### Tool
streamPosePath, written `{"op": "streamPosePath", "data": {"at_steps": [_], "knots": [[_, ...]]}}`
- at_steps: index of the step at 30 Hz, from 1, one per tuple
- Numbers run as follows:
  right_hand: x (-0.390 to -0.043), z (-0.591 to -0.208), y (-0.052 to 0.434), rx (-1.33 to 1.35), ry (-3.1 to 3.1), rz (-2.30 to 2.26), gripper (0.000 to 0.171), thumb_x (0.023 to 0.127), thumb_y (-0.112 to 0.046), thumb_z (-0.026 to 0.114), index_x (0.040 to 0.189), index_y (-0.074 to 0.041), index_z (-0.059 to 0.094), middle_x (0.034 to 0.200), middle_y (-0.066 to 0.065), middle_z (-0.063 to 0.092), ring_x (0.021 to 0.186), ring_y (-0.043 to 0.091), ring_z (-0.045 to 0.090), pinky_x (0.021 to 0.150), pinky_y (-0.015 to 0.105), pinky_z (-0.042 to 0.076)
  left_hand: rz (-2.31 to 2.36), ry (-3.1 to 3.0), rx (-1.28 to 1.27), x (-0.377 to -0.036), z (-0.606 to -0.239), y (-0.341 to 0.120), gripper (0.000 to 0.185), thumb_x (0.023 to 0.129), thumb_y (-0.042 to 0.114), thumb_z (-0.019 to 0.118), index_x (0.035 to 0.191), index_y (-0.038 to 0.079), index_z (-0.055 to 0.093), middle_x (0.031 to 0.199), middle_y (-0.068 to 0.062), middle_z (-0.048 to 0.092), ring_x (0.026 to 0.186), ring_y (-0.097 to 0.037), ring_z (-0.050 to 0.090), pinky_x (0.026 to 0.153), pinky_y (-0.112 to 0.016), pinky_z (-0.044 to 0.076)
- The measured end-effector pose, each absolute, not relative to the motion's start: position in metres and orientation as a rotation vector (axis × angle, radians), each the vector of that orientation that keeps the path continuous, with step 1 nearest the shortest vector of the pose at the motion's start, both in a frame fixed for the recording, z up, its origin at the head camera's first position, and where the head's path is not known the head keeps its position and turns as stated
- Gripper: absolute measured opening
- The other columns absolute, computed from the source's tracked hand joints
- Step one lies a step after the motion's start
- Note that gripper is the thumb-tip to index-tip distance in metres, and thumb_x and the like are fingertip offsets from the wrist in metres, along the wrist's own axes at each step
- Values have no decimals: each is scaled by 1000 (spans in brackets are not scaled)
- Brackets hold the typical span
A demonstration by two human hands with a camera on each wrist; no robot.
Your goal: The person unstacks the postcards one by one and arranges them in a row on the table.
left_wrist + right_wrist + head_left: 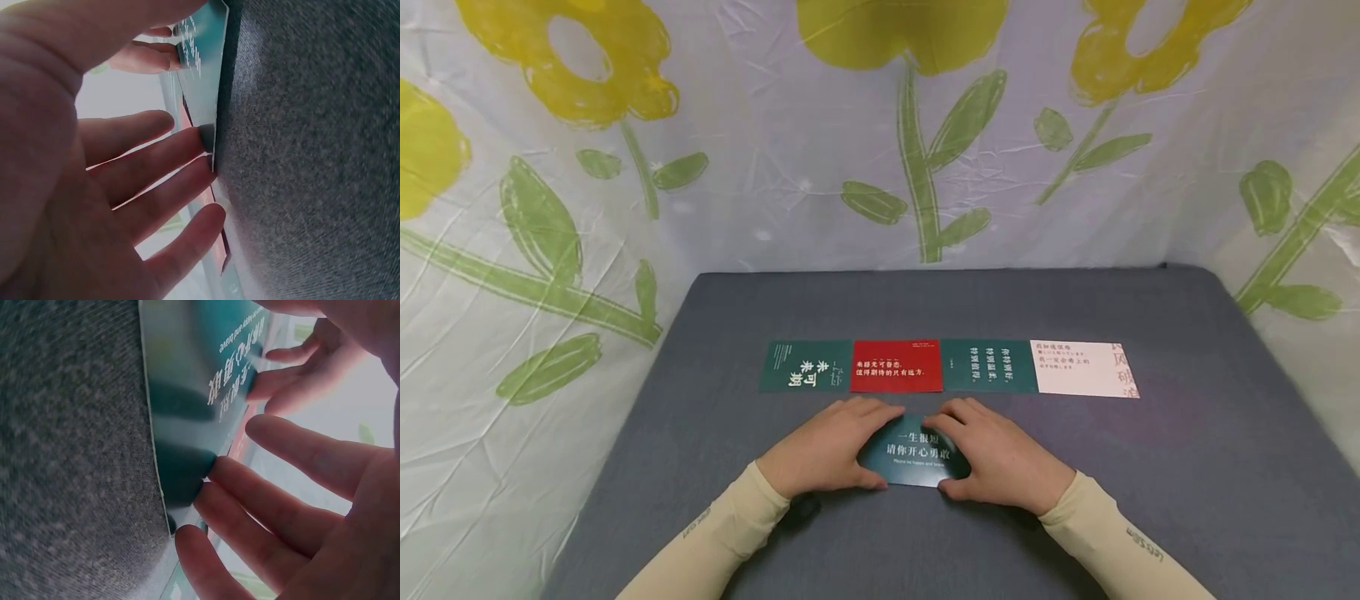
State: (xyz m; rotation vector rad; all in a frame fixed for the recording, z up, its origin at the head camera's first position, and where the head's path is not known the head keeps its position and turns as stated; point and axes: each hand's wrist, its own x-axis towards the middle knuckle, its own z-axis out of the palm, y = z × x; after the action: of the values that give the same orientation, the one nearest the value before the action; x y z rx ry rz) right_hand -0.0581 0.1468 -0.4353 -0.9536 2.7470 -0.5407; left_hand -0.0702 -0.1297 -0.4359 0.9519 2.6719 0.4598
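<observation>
Teal card (pixel 916 460) flat on the grey bench (pixel 1187 467), near centre, pressed under straight fingers of left hand (pixel 823 450) and right hand (pixel 1000 458), not clenched. Likely being squared up; next, sliding far toward the card row (pixel 947 367). Open bench left and right.

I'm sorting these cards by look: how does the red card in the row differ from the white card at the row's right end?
The red card is solid red with white text; the white card is pale with reddish text. The red card lies second from the left between two green cards; the white card ends the row. Both lie flat on the grey table, beyond the hands.
</observation>
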Motion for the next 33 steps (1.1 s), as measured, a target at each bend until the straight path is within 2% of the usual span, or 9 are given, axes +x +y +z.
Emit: {"op": "streamPosePath", "data": {"at_steps": [7, 15, 23, 28, 33], "knots": [[-59, -435, 149, -958, 2771, -533, 86, 74, -51, 97, 147, -19, 65, 141, -1, 65, 129, 18, 60, 112, 44, 56, 522, 2674, 960, -72, -438, -132, 98, 82, 49, 92, 164, 20, 47, 155, 3, 60, 144, -18, 55, 125, -48, 43], [-64, -431, 167, -918, 2814, -561, 81, 77, -41, 98, 147, -17, 65, 147, 1, 63, 136, 23, 58, 116, 49, 53, 530, 2728, 991, -79, -434, -111, 103, 81, 53, 92, 166, 21, 42, 158, 4, 57, 146, -19, 52, 128, -50, 39], [-76, -430, 213, -863, 2895, -573, 79, 79, -26, 96, 148, -10, 63, 149, 6, 62, 143, 32, 55, 119, 55, 48, 403, 2774, 1066, -102, -429, -52, 102, 84, 53, 89, 167, 18, 41, 156, -1, 58, 145, -22, 53, 128, -50, 38], [-81, -427, 253, -760, 2934, -545, 80, 81, -20, 94, 151, -8, 58, 153, 13, 60, 145, 38, 53, 118, 60, 46, 324, 2785, 1177, -123, -426, -5, 101, 84, 55, 87, 166, 15, 44, 152, -3, 61, 138, -21, 56, 116, -44, 43], [-92, -421, 295, -724, 2948, -518, 83, 85, -16, 91, 156, -4, 51, 156, 20, 55, 146, 43, 49, 115, 68, 45, 294, 2813, 1222, -144, -425, 43, 101, 84, 58, 86, 165, 16, 43, 151, -1, 60, 135, -19, 56, 111, -42, 41]]}}
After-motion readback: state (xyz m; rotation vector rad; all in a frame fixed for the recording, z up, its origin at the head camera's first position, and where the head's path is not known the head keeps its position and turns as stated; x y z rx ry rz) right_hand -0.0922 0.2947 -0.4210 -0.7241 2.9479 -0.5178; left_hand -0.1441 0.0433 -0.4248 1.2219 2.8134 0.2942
